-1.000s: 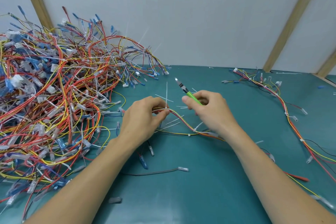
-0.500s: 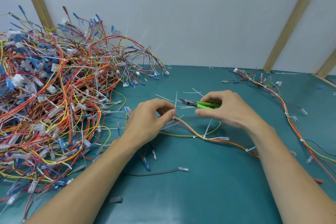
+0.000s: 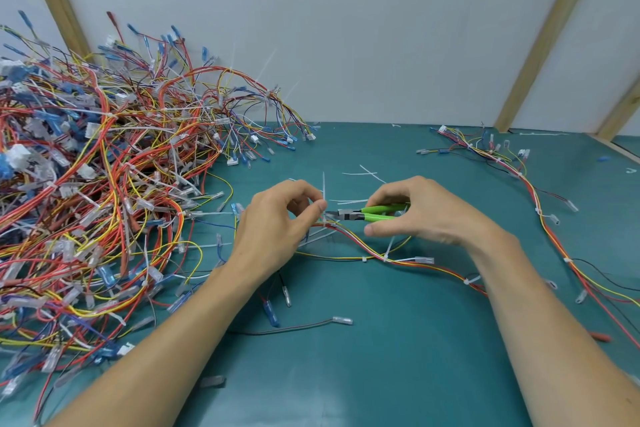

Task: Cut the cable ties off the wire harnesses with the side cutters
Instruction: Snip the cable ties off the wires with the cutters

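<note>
Side cutters (image 3: pixel 372 213) held in right hand (image 3: pixel 426 211); left hand (image 3: pixel 277 225) pinches harness (image 3: pixel 349 236).

My left hand (image 3: pixel 277 229) and right hand (image 3: pixel 426 215) are bare: I see no gloves, rings or watch on them. My forearms are bare too, uncovered all the way to the bottom edge of the view. The fingernails that show are short and unpainted.

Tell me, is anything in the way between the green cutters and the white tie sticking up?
Nothing visible is. The side cutters in the right hand point their tip straight at the cable tie, which the left hand pinches on the wire harness. The left fingertips sit right beside the tip.
</note>
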Available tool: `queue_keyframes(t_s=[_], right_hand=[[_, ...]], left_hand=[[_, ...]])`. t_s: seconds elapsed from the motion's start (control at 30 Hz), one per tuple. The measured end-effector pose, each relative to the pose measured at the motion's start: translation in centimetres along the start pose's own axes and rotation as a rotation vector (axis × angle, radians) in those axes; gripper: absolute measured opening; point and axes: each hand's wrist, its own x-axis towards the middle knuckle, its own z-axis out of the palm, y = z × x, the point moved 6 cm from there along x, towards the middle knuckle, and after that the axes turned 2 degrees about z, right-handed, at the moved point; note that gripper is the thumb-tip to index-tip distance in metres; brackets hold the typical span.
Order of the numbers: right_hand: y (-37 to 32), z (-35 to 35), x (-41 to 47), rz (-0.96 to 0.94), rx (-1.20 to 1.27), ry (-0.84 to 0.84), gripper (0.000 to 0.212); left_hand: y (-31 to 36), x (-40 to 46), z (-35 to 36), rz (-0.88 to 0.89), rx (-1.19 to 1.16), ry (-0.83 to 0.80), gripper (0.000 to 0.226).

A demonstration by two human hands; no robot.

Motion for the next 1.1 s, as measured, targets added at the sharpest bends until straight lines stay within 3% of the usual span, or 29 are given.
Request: queue_keyframes(t_s=[0.27, 0.77, 1.1], right_hand=[[-1.6, -0.1, -0.1, -0.074, -0.101, 0.133, 0.029], [-1.2, 0.3, 0.4, -0.005, -0.156, 0.125, 0.018], [-1.2, 0.1, 0.3, 0.007, -0.14, 0.165, 0.015]], left_hand=[[0.3, 0.1, -0.2, 0.027, -0.015, 0.007, 0.008], [0.9, -0.1, -0.6, 0.057, 0.089, 0.035, 0.007], [0.3, 0.1, -1.3, -0.023, -0.069, 0.108, 0.009]])
